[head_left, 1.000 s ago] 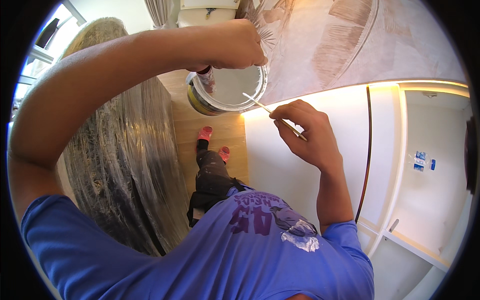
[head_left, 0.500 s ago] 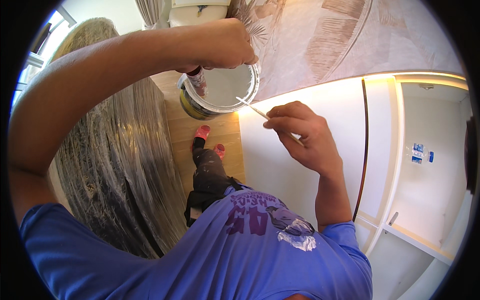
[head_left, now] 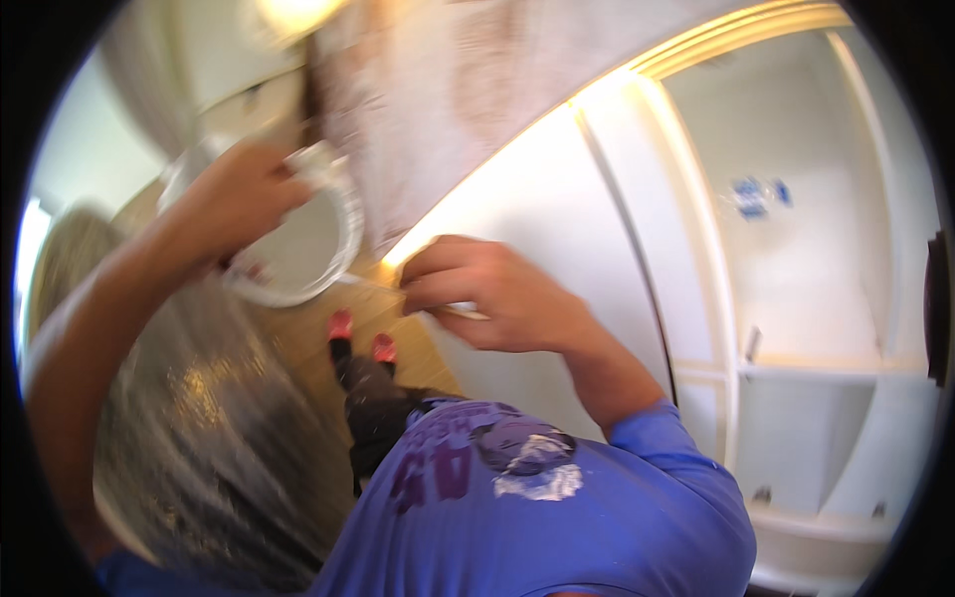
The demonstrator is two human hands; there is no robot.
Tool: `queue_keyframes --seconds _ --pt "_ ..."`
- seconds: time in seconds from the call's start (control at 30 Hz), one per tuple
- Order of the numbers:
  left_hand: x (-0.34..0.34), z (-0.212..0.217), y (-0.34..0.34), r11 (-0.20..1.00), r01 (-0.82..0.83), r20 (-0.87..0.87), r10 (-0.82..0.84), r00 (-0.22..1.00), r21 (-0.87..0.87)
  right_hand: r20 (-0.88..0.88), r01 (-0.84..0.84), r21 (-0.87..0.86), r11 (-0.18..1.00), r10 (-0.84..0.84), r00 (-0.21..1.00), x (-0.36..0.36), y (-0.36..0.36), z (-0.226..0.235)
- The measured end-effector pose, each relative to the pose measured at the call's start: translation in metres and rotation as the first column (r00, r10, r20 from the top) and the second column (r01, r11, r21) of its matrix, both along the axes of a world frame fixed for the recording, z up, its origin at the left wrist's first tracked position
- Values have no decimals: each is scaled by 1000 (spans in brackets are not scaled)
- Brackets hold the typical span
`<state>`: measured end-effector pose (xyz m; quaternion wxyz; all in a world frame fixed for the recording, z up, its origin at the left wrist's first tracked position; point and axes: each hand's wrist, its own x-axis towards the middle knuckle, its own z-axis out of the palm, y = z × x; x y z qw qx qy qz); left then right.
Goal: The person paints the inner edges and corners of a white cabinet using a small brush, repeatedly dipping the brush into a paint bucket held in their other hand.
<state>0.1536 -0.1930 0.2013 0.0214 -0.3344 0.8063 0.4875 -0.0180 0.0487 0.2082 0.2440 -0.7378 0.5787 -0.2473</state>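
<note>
My left hand (head_left: 239, 194) is closed on the rim of a paint bucket (head_left: 348, 227), holding it up on the left. The bucket's wide mouth tilts toward me, its rim caked white and a pale grey-white coat inside. Motion smears the bucket, and its far side is partly behind my hand. Just right of the rim, my right hand (head_left: 502, 297) pinches a thin, light-coloured paintbrush (head_left: 370, 286) between thumb and fingers. The brush's tip points left, close to the bucket's rim; blur hides whether they touch.
Plastic-wrapped furniture (head_left: 209, 428) stands at my left. On the right is a white panel (head_left: 537, 209) with a lit edge, beside an open cabinet (head_left: 806, 298) holding a clear bottle (head_left: 753, 197). A leaf-patterned wall (head_left: 428, 99) rises beyond. Wooden floor (head_left: 418, 348) lies below.
The view has swung, so the bucket and both hands appear farther left. The right hand's brush has dropped from over the rim to beside it. Both grips stay the same.
</note>
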Motion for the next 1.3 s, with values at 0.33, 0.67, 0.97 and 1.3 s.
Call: queue_keyframes --seconds 0.33,0.67,0.97,1.3 --pt "-13 16 13 979 -57 40 51 998 194 324 202 0 979 -191 927 -10 29 -15" --pt "-6 10 7 970 -75 36 69 997 232 773 346 349 871 -476 418 10 45 -95" --pt "-8 -5 3 978 -69 40 62 997 197 845 413 305 858 -444 299 -24 100 -6" --pt "-2 -16 1 989 -101 67 94 993 109 415 734 -266 625 -613 673 -81 207 147"
